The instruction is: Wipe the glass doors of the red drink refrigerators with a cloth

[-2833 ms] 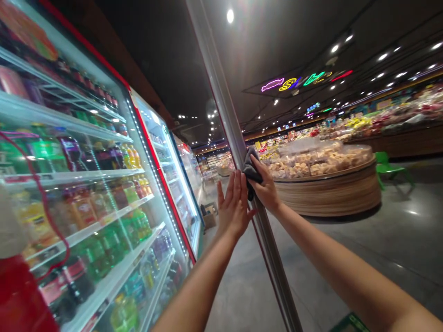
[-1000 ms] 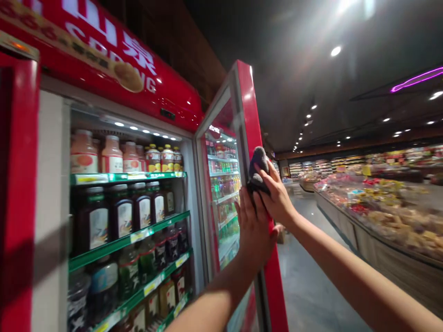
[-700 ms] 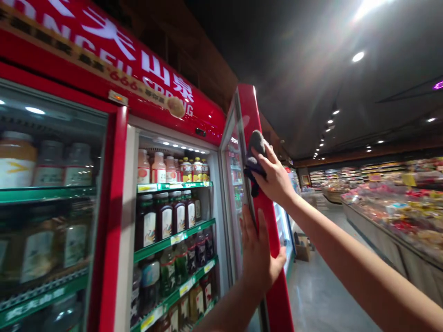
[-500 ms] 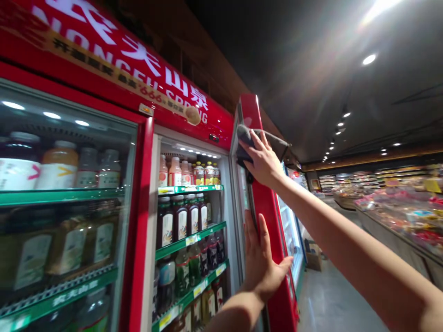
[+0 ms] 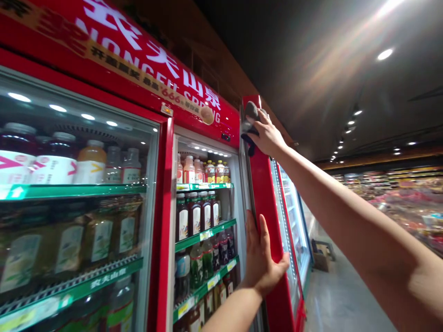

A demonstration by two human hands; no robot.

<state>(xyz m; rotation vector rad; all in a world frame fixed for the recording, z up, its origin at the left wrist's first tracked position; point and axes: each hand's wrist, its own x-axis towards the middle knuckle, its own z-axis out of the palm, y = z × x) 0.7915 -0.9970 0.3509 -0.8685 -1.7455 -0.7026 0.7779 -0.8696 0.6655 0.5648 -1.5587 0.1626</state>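
Note:
A red-framed fridge door (image 5: 265,184) stands swung open, seen nearly edge-on. Near its top corner, my right hand (image 5: 268,133) presses a dark grey cloth (image 5: 251,110) to the frame, fingers closed over it; part of the cloth is hidden behind the hand. Lower down, my left hand (image 5: 265,258) rests against the same door with fingers stretched up and thumb spread out, holding nothing. Behind the open doorway, bottles (image 5: 196,216) line the green-edged shelves (image 5: 207,233) of the drinks fridge.
A closed glass door (image 5: 79,193) with bottles behind it fills the left. Above runs the red sign panel (image 5: 148,55). Beyond the open door are another lit fridge (image 5: 294,221), a cardboard box (image 5: 321,260) on the floor, and a goods display (image 5: 411,207) at right.
My right hand has moved up slightly on the door frame with the cloth, which now hangs less to the right. The left hand stays against the door. The view has shifted left.

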